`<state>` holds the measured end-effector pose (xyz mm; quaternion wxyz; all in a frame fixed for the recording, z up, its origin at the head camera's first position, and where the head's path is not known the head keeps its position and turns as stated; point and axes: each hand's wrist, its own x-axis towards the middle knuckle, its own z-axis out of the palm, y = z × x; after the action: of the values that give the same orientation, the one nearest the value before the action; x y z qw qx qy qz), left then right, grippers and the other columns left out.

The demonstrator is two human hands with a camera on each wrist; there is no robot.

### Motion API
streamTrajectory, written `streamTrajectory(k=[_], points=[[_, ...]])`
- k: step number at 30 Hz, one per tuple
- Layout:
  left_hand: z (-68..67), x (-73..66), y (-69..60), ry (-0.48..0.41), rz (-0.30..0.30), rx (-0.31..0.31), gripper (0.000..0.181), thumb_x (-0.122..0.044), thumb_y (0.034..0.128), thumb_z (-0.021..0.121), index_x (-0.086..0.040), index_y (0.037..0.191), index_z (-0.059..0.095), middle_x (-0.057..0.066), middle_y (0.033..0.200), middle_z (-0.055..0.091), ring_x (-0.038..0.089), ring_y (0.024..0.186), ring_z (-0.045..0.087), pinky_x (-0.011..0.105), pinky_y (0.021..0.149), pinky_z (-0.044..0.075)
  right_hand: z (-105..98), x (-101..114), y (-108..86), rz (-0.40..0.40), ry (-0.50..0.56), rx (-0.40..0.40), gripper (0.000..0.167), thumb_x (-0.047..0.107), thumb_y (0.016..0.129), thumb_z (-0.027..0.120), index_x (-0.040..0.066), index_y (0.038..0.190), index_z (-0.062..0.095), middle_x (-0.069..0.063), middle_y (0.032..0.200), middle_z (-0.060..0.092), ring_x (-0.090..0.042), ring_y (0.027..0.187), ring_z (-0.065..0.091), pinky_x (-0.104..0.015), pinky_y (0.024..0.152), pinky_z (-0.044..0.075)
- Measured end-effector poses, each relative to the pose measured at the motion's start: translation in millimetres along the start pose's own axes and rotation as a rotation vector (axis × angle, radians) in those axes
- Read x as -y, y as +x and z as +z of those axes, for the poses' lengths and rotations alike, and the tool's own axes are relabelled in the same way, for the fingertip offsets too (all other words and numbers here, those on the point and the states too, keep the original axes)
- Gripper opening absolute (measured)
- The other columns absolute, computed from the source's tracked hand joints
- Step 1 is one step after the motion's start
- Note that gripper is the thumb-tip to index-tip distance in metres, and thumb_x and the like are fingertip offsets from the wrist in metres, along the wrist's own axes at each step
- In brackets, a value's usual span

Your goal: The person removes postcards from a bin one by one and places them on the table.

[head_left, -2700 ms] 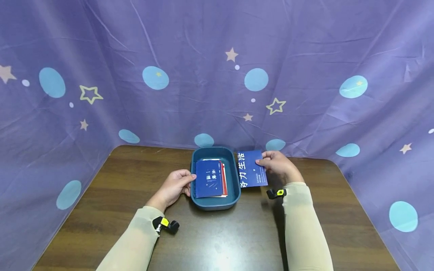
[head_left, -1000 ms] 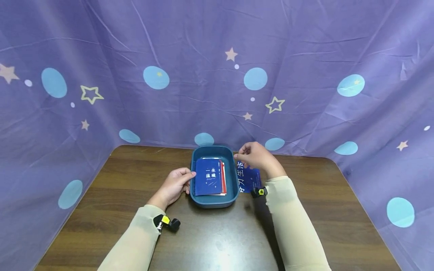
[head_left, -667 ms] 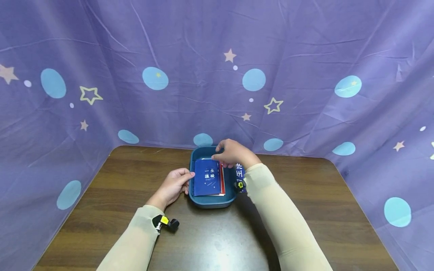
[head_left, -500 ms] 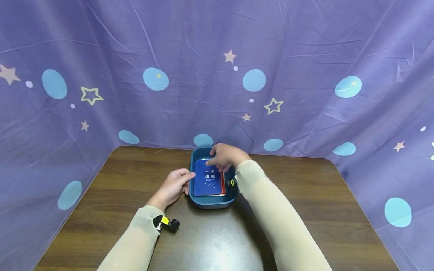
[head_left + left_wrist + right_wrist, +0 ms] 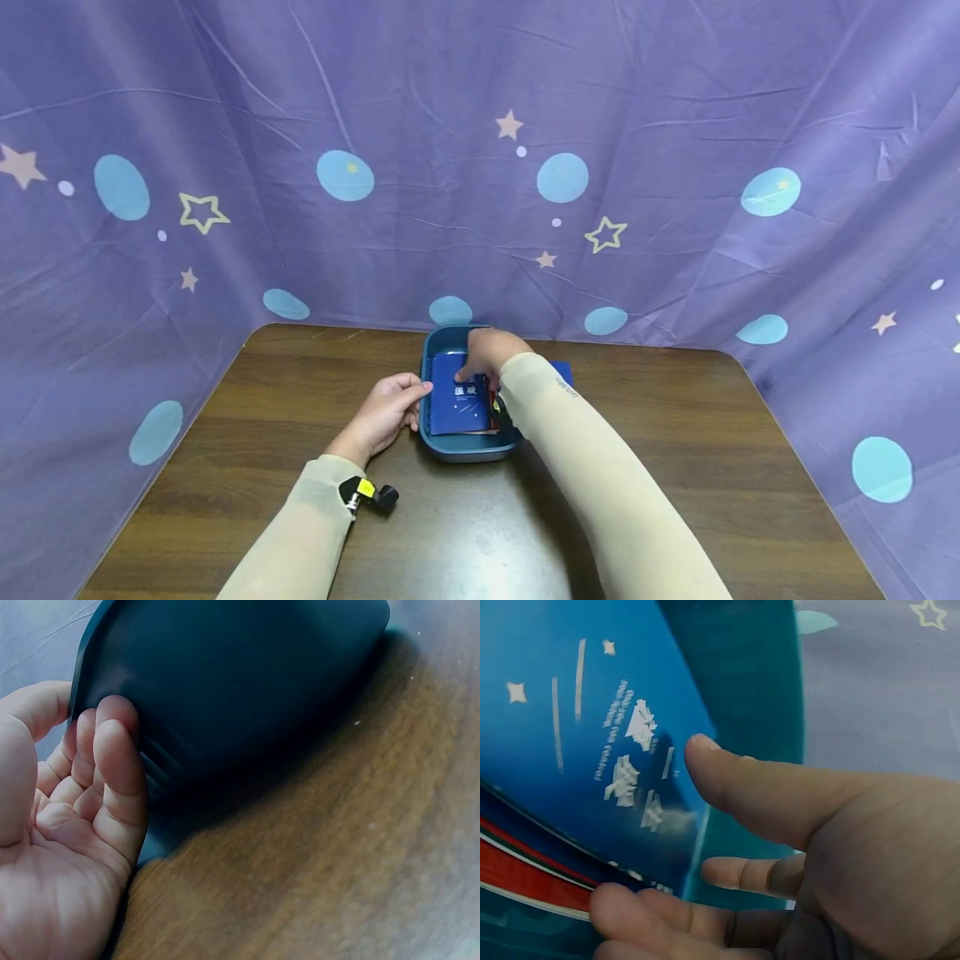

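A teal plastic bin (image 5: 468, 451) stands on the table and holds a stack of cards. On top lies a blue card (image 5: 453, 414) with white characters; edges of a red card (image 5: 536, 874) show beneath it. My left hand (image 5: 386, 412) grips the bin's left rim, thumb over it and fingers curled against the outer wall. Inside the bin, my right hand (image 5: 491, 354) has its thumb above the blue card and its fingertips at the stack's side edge. In the right wrist view a gap shows between thumb and fingers.
Another blue card (image 5: 562, 372) lies on the wooden table (image 5: 300, 400) right of the bin, mostly hidden by the right sleeve. A purple patterned curtain (image 5: 420, 250) hangs close behind the table and along its sides.
My right hand laid a blue card on the table right of the bin, released it, then moved left and down into the bin. The left hand stayed at the rim.
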<state>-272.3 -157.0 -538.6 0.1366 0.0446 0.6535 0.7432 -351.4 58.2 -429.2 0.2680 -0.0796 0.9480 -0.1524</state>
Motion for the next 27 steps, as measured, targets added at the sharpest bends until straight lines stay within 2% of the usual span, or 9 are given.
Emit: streamTrajectory(k=[4,15,21,27], points=[[-0.1,0.0,-0.3,0.0,0.0,0.0,0.023,-0.014,0.1147,0.064,-0.004,0.094,0.062,-0.005,0.07,0.055,0.007,0.053,0.056,0.02,0.05,0.053,4.5,-0.5,1.6,0.024,0.019,0.017,0.062,0.048,0.097,0.091,0.002,0.133,0.071,-0.015,0.097,0.08,-0.027,0.074,0.084,-0.034,0.06,0.069],[0.0,-0.9,-0.7,0.005,0.005,-0.003,0.023,-0.013,0.1145,0.065,-0.004,0.094,0.062,-0.005,0.07,0.055,0.007,0.052,0.056,0.02,0.05,0.053,9.0,-3.3,-0.6,0.043,0.038,0.013,0.073,0.045,0.095,0.094,0.003,0.146,0.063,-0.017,0.108,0.076,-0.024,0.07,0.08,-0.034,0.06,0.069],[-0.7,-1.0,-1.0,0.004,-0.006,-0.008,0.024,-0.015,0.1145,0.066,-0.004,0.094,0.061,-0.004,0.071,0.055,0.008,0.052,0.056,0.02,0.05,0.054,9.0,-3.2,-2.5,0.025,0.034,-0.02,0.06,0.035,0.097,0.094,0.002,0.139,0.068,-0.016,0.105,0.078,-0.028,0.078,0.083,-0.032,0.058,0.067],[1.1,-1.8,-1.1,0.001,0.0,-0.006,0.024,-0.013,0.1141,0.066,-0.003,0.093,0.061,-0.005,0.07,0.055,0.008,0.052,0.056,0.02,0.05,0.053,2.5,-6.6,-4.4,0.007,0.045,-0.046,0.044,0.024,0.097,0.094,-0.001,0.127,0.073,-0.013,0.088,0.08,-0.024,0.067,0.082,-0.032,0.057,0.067]])
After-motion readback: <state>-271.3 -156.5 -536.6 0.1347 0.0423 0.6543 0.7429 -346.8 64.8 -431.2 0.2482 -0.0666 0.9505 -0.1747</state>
